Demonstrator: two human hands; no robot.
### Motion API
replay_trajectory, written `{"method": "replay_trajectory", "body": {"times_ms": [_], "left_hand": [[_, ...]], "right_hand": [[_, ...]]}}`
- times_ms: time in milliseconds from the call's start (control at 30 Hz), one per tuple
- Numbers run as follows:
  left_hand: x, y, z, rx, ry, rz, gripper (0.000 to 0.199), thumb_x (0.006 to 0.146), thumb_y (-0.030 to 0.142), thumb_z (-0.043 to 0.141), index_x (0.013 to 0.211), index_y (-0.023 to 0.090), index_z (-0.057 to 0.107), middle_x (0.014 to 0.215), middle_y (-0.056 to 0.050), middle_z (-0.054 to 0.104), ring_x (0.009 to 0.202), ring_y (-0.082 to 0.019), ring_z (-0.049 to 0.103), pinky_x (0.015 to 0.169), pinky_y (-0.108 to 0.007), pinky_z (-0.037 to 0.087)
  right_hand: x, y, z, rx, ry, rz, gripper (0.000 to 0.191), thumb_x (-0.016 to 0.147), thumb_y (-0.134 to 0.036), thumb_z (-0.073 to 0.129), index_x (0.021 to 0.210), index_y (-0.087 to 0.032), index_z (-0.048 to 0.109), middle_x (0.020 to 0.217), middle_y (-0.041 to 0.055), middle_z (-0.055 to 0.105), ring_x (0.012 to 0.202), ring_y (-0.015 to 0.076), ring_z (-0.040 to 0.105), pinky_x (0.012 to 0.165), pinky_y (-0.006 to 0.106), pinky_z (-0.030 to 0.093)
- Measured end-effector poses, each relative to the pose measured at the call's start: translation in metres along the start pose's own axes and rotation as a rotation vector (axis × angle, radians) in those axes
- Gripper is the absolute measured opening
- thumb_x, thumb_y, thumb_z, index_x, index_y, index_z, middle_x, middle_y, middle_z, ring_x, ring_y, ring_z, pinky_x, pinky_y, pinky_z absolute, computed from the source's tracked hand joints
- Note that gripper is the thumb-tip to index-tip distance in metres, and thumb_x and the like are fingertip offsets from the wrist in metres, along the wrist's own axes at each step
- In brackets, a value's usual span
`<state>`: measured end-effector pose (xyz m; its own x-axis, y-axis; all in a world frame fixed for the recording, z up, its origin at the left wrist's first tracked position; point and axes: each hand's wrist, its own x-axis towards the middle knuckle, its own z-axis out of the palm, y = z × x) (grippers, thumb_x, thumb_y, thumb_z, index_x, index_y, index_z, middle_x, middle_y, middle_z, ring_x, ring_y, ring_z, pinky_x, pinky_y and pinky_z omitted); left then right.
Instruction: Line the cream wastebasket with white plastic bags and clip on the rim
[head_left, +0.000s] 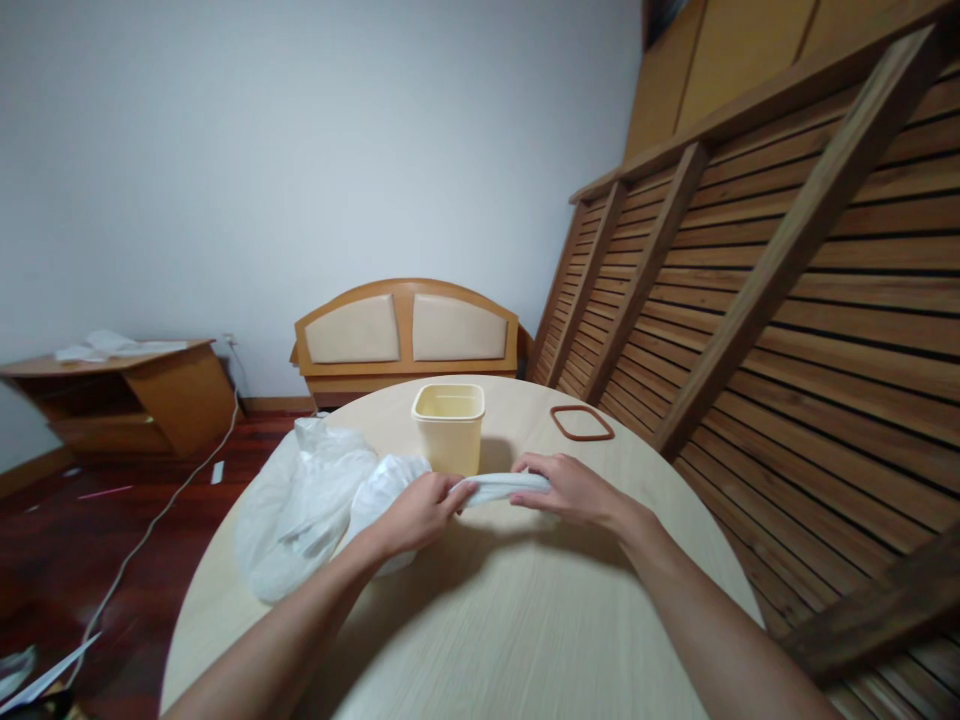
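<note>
A white plastic bag, gathered into a narrow band, is stretched level between my two hands above the round table. My left hand is closed on its left end, thumb on top. The right end is pinched between the thumb and fingers of my right hand. White plastic bulges out behind and left of my left hand; whether it belongs to the same bag I cannot tell. Just beyond the hands stands an upright pale yellow bin with its top uncovered. A brown rounded-square ring lies flat at the far right.
Crumpled translucent plastic bags cover the left side of the round table. Slatted wooden panels lean close along the right. Behind is a headboard. A white cable crosses the floor near a low wooden desk.
</note>
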<state>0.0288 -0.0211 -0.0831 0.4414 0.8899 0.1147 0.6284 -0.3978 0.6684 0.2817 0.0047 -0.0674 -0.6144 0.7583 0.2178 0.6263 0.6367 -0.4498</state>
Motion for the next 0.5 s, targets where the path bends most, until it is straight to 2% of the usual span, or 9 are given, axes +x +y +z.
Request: {"method": "replay_trajectory", "body": {"times_ms": [100, 167, 233, 267, 300, 367, 433, 500], "left_hand": [[0.0, -0.008, 0.001, -0.047, 0.022, -0.01, 0.055, 0.098, 0.053, 0.033, 0.074, 0.014, 0.063, 0.06, -0.001, 0.056, 0.058, -0.014, 0.048, 0.059, -0.027, 0.034], [-0.001, -0.012, 0.004, -0.105, 0.05, 0.004, 0.047, 0.097, 0.05, 0.039, 0.104, 0.012, 0.066, 0.07, -0.003, 0.064, 0.063, -0.016, 0.053, 0.063, -0.027, 0.039], [-0.002, -0.013, 0.007, -0.192, 0.079, 0.051, 0.054, 0.095, 0.048, 0.048, 0.137, 0.014, 0.048, 0.087, -0.006, 0.069, 0.072, -0.018, 0.059, 0.07, -0.029, 0.043], [-0.003, -0.013, 0.009, -0.229, 0.088, 0.082, 0.063, 0.093, 0.047, 0.052, 0.145, 0.016, 0.037, 0.095, -0.008, 0.07, 0.076, -0.018, 0.06, 0.072, -0.03, 0.045], [-0.004, -0.012, 0.01, -0.251, 0.094, 0.109, 0.068, 0.092, 0.047, 0.055, 0.149, 0.017, 0.032, 0.1, -0.009, 0.069, 0.078, -0.019, 0.06, 0.074, -0.031, 0.045], [-0.004, -0.007, 0.011, -0.26, 0.096, 0.144, 0.069, 0.09, 0.047, 0.059, 0.148, 0.018, 0.034, 0.102, -0.01, 0.068, 0.08, -0.019, 0.06, 0.075, -0.031, 0.046], [-0.006, -0.001, 0.01, -0.259, 0.044, 0.149, 0.058, 0.091, 0.045, 0.058, 0.141, 0.018, 0.044, 0.094, -0.007, 0.068, 0.076, -0.017, 0.058, 0.072, -0.029, 0.045], [-0.007, 0.004, 0.008, -0.251, -0.076, 0.146, 0.039, 0.095, 0.044, 0.051, 0.121, 0.016, 0.059, 0.079, -0.002, 0.063, 0.068, -0.014, 0.053, 0.066, -0.026, 0.041]], "right_hand": [[0.0, 0.0, 0.0, -0.018, 0.061, -0.009, 0.031, 0.093, -0.047, 0.057, 0.11, -0.021, 0.061, 0.077, 0.0001, 0.067, 0.067, 0.0154, 0.059, 0.062, 0.025, 0.036], [0.001, 0.0, 0.003, -0.038, 0.068, -0.022, 0.03, 0.095, -0.045, 0.053, 0.111, -0.021, 0.059, 0.075, -0.0004, 0.065, 0.064, 0.0151, 0.058, 0.061, 0.025, 0.036], [0.002, 0.0, 0.006, -0.06, 0.069, -0.031, 0.03, 0.096, -0.046, 0.051, 0.111, -0.021, 0.058, 0.074, -0.0002, 0.064, 0.063, 0.0154, 0.058, 0.06, 0.025, 0.036], [0.003, 0.0, 0.007, -0.073, 0.071, -0.038, 0.03, 0.097, -0.047, 0.05, 0.11, -0.021, 0.057, 0.074, 0.0002, 0.065, 0.063, 0.0157, 0.058, 0.06, 0.025, 0.036], [0.004, -0.001, 0.009, -0.085, 0.071, -0.048, 0.031, 0.097, -0.047, 0.049, 0.111, -0.021, 0.057, 0.075, 0.0009, 0.065, 0.064, 0.0162, 0.059, 0.061, 0.025, 0.036], [0.004, -0.003, 0.012, -0.1, 0.066, -0.07, 0.03, 0.097, -0.046, 0.049, 0.111, -0.021, 0.057, 0.079, 0.0024, 0.067, 0.066, 0.017, 0.061, 0.062, 0.026, 0.037], [0.005, -0.004, 0.014, -0.1, 0.058, -0.085, 0.03, 0.097, -0.046, 0.05, 0.111, -0.021, 0.057, 0.082, 0.0032, 0.069, 0.066, 0.0174, 0.063, 0.062, 0.026, 0.038], [0.005, -0.004, 0.015, -0.094, 0.053, -0.086, 0.031, 0.096, -0.046, 0.051, 0.113, -0.021, 0.057, 0.081, 0.0031, 0.069, 0.066, 0.0174, 0.063, 0.061, 0.026, 0.039]]}}
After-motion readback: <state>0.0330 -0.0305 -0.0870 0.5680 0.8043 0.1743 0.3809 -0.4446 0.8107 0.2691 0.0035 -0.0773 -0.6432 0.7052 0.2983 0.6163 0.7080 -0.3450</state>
